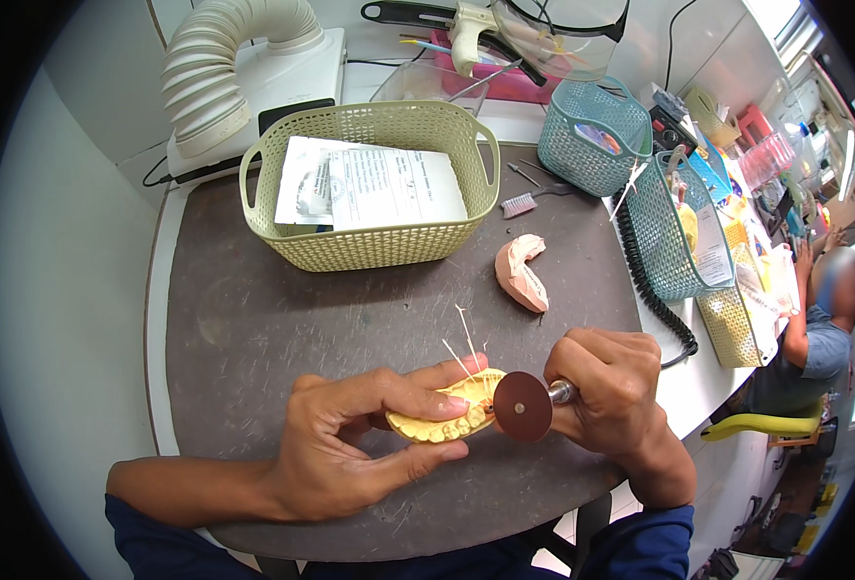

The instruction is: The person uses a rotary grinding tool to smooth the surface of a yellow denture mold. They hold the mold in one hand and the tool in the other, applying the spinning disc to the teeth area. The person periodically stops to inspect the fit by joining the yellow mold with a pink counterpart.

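Between the thumb and fingers of my left hand [360,425] is a yellow plaster dental model [427,427], its row of teeth toward me. Thin pale pins [458,353] stick up from its far right part. My right hand [606,391] is closed round a rotary handpiece [563,391], mostly hidden in the fist. A dark red-brown cutting disc [522,407] is fitted on its tip. The disc overlaps the model's right end in this view; whether it touches, I cannot tell. A pinkish curved plaster piece [520,274] lies farther off on the dark table.
At the back, a green woven basket [374,253] holds papers and packets. Blue baskets [592,159] stand to the right, beside a coiled black cord [645,280]. A small brush [519,205] lies near them. A white ribbed hose [191,77] arches at back left. Another person [824,319] sits far right.
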`<state>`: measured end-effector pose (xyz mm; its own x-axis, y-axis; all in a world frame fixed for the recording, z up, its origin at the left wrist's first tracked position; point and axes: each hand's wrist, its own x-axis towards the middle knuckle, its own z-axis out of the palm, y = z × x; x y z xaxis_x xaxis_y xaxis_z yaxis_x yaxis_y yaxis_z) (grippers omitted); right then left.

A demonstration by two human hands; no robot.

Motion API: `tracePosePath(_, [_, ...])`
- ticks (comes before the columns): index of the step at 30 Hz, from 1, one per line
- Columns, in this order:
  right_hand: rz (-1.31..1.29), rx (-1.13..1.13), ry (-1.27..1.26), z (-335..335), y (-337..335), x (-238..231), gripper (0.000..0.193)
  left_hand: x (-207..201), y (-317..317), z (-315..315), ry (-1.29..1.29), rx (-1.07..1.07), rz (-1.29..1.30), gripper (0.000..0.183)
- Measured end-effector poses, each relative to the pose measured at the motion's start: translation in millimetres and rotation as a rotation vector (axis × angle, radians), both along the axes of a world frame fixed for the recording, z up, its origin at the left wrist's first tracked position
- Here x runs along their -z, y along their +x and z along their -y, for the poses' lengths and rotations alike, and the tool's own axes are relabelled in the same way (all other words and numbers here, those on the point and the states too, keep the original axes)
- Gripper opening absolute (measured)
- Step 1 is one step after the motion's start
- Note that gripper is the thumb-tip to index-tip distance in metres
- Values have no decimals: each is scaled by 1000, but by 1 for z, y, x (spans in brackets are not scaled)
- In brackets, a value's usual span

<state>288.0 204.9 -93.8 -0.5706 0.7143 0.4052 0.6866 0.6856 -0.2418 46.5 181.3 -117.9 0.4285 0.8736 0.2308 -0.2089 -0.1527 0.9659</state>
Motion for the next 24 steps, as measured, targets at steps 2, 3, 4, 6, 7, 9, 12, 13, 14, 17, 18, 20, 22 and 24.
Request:
tracePosePath(2, [1, -1, 2, 0, -1, 0, 49, 1, 1, 0, 3, -12, 7, 23])
tracePosePath(3, [3, -1, 2, 0, 0, 0, 49, 1, 1, 0, 4, -16, 11, 23])
tracePosePath(4, [5, -2, 3, 0, 0, 0, 49, 1, 1, 0, 6, -13, 9, 23])
tracePosePath(6, [8, -1, 2, 0, 0, 0, 49, 1, 1, 0, 10, -7, 3, 23])
tracePosePath(7, [9, 0, 2, 0, 0, 0, 49, 1, 2, 0, 3, -13, 10, 23])
tracePosePath(9, [9, 0, 2, 0, 0, 0, 49, -1, 3, 0, -10, -26, 23, 23])
tracePosePath(12, [5, -4, 4, 0, 0, 1, 48, 0, 2, 0, -1, -19, 19, 23])
tracePosePath(13, [4, -4, 4, 0, 0, 2, 48, 0, 2, 0, 2, -16, 14, 23])
tracePosePath(14, [2, -5, 4, 0, 0, 2, 48, -1, 1, -1, 4, -14, 8, 23])
tracePosePath(17, [8, -13, 0, 0, 0, 1, 48, -1, 0, -1, 13, -4, -4, 23])
tracePosePath(18, [11, -13, 1, 0, 0, 1, 48, -1, 0, -1, 17, 2, -6, 23])
tracePosePath(20, [17, -13, 4, 0, 0, 0, 48, 0, 0, -2, 40, 6, -7, 23])
tracePosePath(22, [-8, 0, 12, 0, 0, 1, 48, 1, 0, -2, 52, 8, -5, 24])
tracePosePath(24, [-17, 7, 14, 0, -1, 1, 49, 3, 0, -2, 54, 9, 3, 25])
